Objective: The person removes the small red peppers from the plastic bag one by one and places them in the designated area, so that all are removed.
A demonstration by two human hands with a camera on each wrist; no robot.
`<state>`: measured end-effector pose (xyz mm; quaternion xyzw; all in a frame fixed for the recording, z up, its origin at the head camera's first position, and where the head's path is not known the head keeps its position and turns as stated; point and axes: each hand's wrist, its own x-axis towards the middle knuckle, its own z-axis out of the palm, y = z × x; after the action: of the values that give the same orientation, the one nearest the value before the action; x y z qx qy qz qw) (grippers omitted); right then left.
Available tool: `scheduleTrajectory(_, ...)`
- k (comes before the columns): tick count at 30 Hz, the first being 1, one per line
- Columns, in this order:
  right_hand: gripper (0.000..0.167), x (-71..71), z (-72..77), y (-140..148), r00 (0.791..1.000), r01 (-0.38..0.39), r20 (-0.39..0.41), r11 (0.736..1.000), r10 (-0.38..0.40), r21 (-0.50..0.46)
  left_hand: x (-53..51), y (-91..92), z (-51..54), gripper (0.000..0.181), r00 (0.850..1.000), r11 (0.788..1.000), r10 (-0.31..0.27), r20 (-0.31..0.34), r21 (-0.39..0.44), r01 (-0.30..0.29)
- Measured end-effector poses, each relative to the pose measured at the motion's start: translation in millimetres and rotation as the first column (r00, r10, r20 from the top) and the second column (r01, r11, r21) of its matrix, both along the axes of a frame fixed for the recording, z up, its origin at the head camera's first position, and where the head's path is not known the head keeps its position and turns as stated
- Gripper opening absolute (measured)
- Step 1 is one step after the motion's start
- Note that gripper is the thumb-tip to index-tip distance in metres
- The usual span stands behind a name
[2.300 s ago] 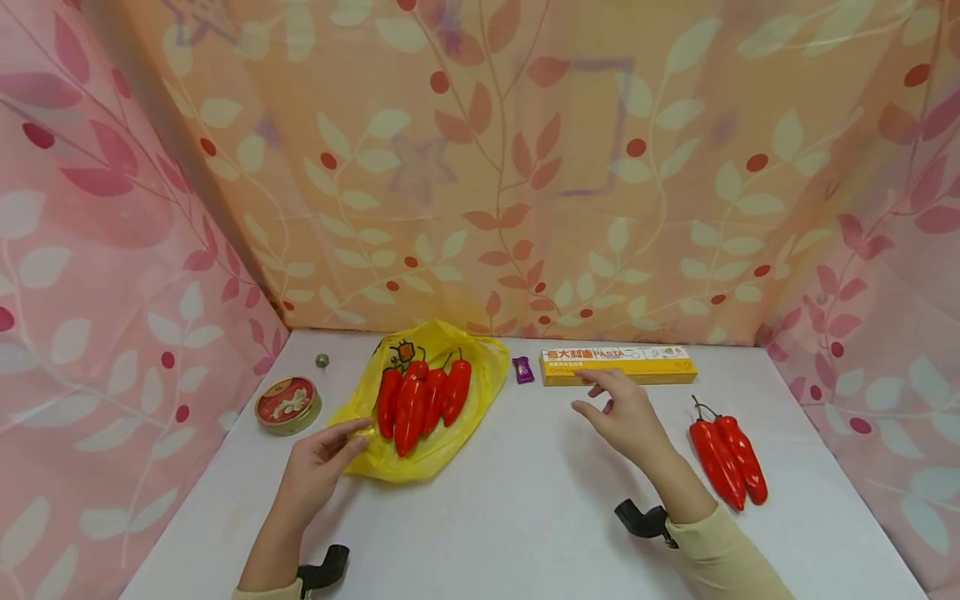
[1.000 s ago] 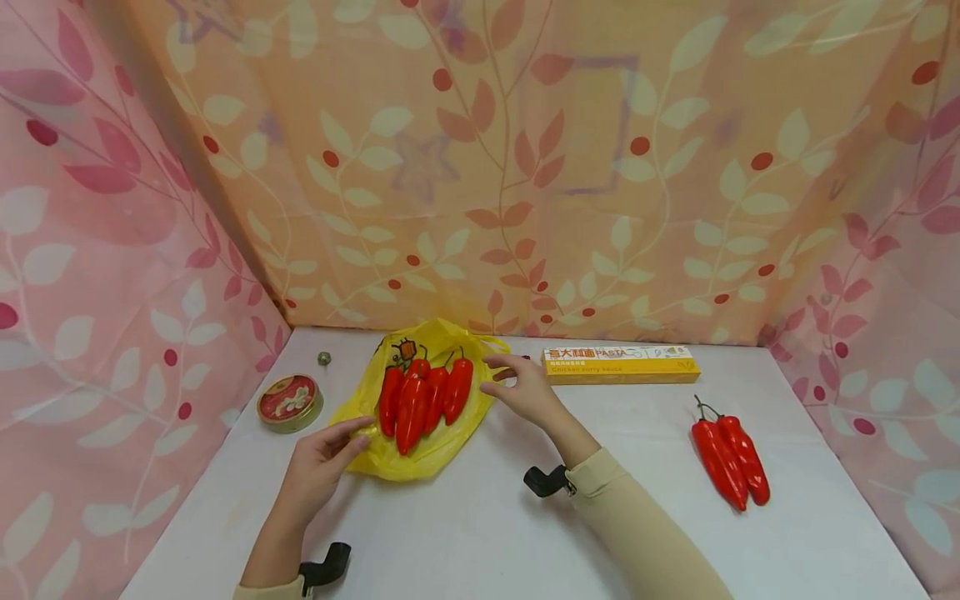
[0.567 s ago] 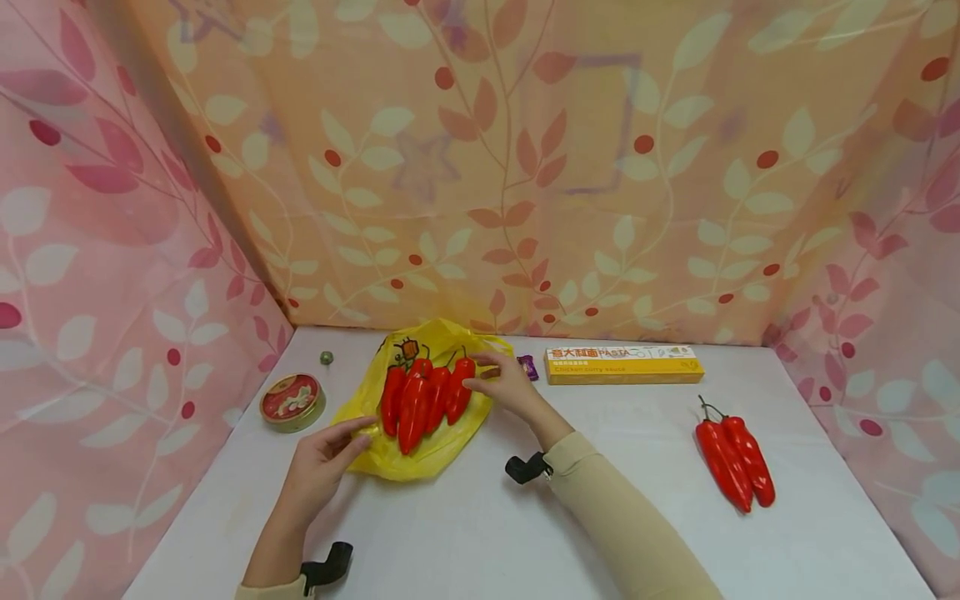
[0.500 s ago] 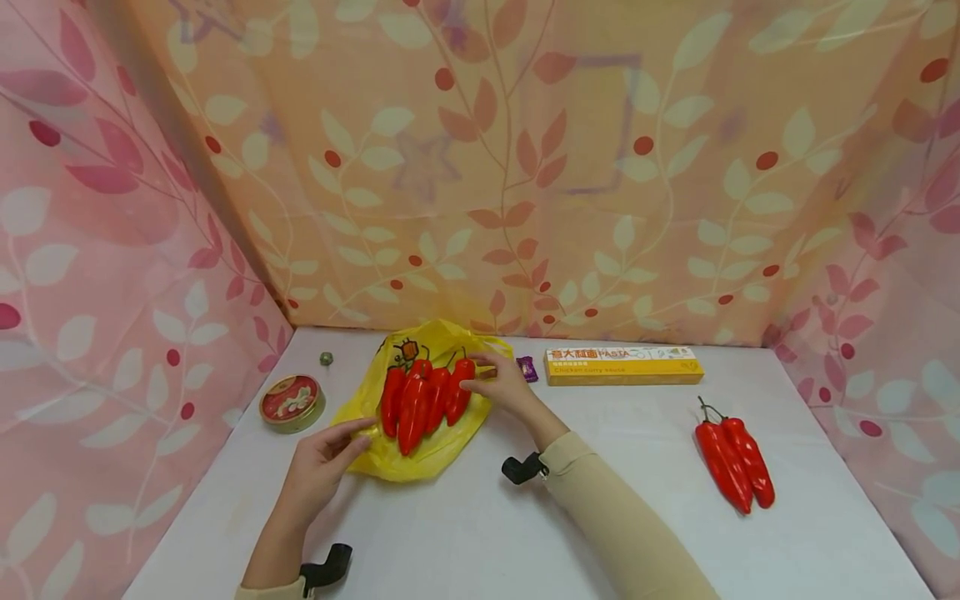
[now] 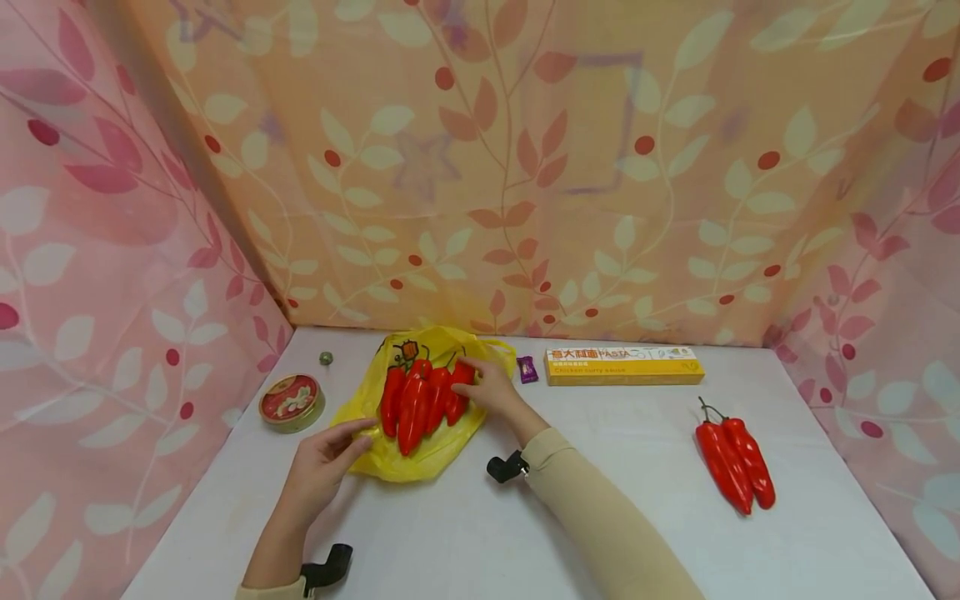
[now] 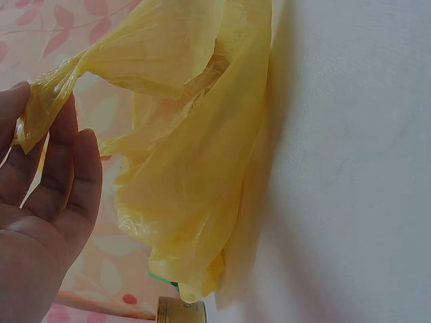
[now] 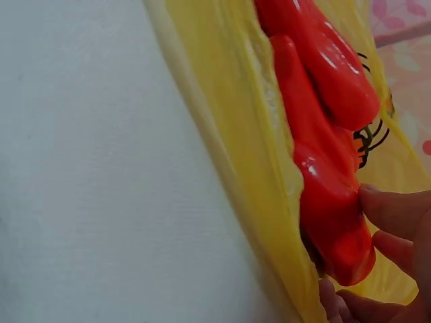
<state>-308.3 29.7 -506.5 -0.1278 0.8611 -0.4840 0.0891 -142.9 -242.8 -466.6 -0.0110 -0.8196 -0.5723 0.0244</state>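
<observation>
Several shiny red chili peppers (image 5: 412,412) lie in a spread yellow plastic bag (image 5: 420,469) on the white table. My left hand (image 5: 318,467) pinches the bag's left edge; in the left wrist view its fingers (image 6: 62,151) and thumb hold a gathered fold of the bag (image 6: 195,161). My right hand (image 5: 489,390) is over the bag's right side at the rightmost chili pepper (image 5: 457,407). In the right wrist view, the thumb (image 7: 387,210) touches that chili pepper (image 7: 330,215) and the other fingers curl round its end.
Left of the bag are a round red-and-gold tin (image 5: 291,403) and a small green ball-like thing (image 5: 326,358). A purple wrapped candy (image 5: 527,369) and a yellow-white pasta box (image 5: 624,367) lie at the back right. Two more red chili peppers (image 5: 733,467) lie farther right.
My right hand has moved left from near the pasta box to the bag, and its fingers have closed on the rightmost chili pepper. My left hand has stayed at the bag's edge.
</observation>
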Motion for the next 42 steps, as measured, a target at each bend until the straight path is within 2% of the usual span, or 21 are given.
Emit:
scheduleTrajectory(4, 0.060, 2.7, -0.8, -1.5, 1.000, 0.001, 0.009, 1.000, -0.001, 0.008, -0.3, 0.5, -1.0, 0.031, 1.000, 1.000, 0.001, 0.002, 0.004, -0.001)
scheduleTrajectory(9, 0.064, 7.2, 2.1, -1.7, 0.998, 0.056, 0.013, 0.998, -0.055, -0.040, -0.4, 1.2, -1.4, 0.032, 1.000, 1.000, 0.000, -0.004, 0.013, 0.000)
scheduleTrajectory(12, 0.060, 10.6, 6.1, -1.6, 0.997, 0.073, 0.016, 0.994, -0.072, -0.082, -0.2, 1.3, -1.2, 0.032, 1.000, 1.000, -0.002, -0.005, 0.020, 0.002)
scheduleTrajectory(19, 0.051, 25.1, 20.6, 1.4, 0.998, 0.025, 0.065, 0.975, -0.011, -0.219, 0.7, 1.8, 0.8, 0.032, 1.000, 1.000, 0.005, 0.005, 0.018, -0.005)
scheduleTrajectory(25, 0.051, 40.4, 30.8, 5.8, 0.993, -0.013, 0.109, 0.965, 0.043, -0.261, 1.7, 2.2, 3.0, 0.033, 1.000, 1.000, 0.010, 0.019, 0.013, -0.010)
scheduleTrajectory(29, 0.051, 49.6, 34.7, 9.4, 0.990, -0.044, 0.120, 0.962, 0.079, -0.271, 1.8, 1.3, 2.6, 0.033, 1.000, 1.000, 0.009, 0.018, 0.013, -0.009)
scheduleTrajectory(37, 0.045, 68.1, 45.5, 22.9, 0.995, -0.090, 0.025, 0.973, 0.097, -0.211, 0.9, -0.9, -0.2, 0.033, 0.999, 1.000, 0.024, 0.036, -0.020, -0.024)
scheduleTrajectory(42, 0.043, 77.5, 55.3, 34.8, 0.994, -0.093, 0.039, 0.970, 0.105, -0.225, -1.1, -1.0, 0.0, 0.033, 0.999, 0.999, 0.030, 0.036, -0.030, -0.029)
